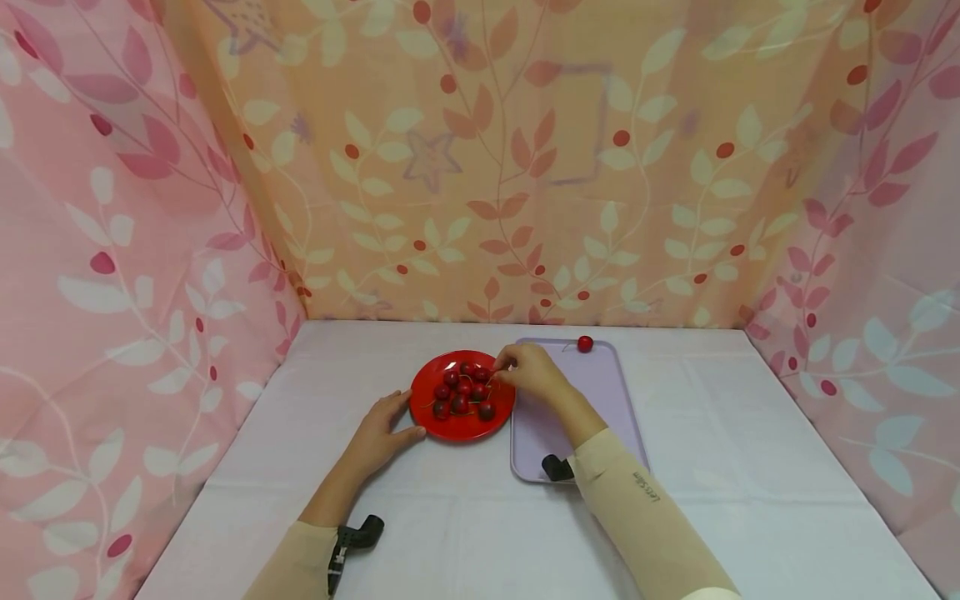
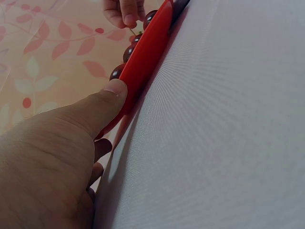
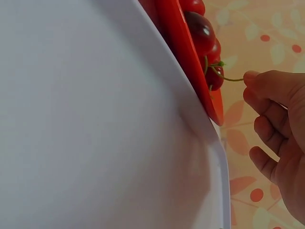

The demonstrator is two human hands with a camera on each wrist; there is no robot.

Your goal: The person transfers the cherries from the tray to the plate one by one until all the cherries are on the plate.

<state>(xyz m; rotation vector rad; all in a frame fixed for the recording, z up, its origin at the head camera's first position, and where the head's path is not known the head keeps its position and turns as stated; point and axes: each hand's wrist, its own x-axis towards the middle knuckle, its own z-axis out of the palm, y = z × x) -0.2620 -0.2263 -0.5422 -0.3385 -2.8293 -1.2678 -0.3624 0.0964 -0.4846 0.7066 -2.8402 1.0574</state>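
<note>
A red plate (image 1: 462, 429) holds a pile of dark red cherries (image 1: 461, 404) with thin green stems. My left hand (image 1: 381, 435) holds the plate's left rim, its thumb (image 2: 114, 90) laid against the edge and the other fingers partly hidden beyond it. Over the plate's right side, my right hand (image 1: 534, 371) pinches a cherry stem (image 3: 233, 79) between thumb and fingertip. That stem runs to a cherry (image 3: 215, 78) among the others at the plate's edge. The remaining right fingers are loosely bent below the pinch.
A pale purple tray (image 1: 592, 400) lies right of the plate, partly under my right forearm. One cherry (image 1: 585, 343) sits at its far edge. The white-covered table (image 1: 720, 433) is enclosed by patterned curtains (image 1: 480, 167) at the back and sides.
</note>
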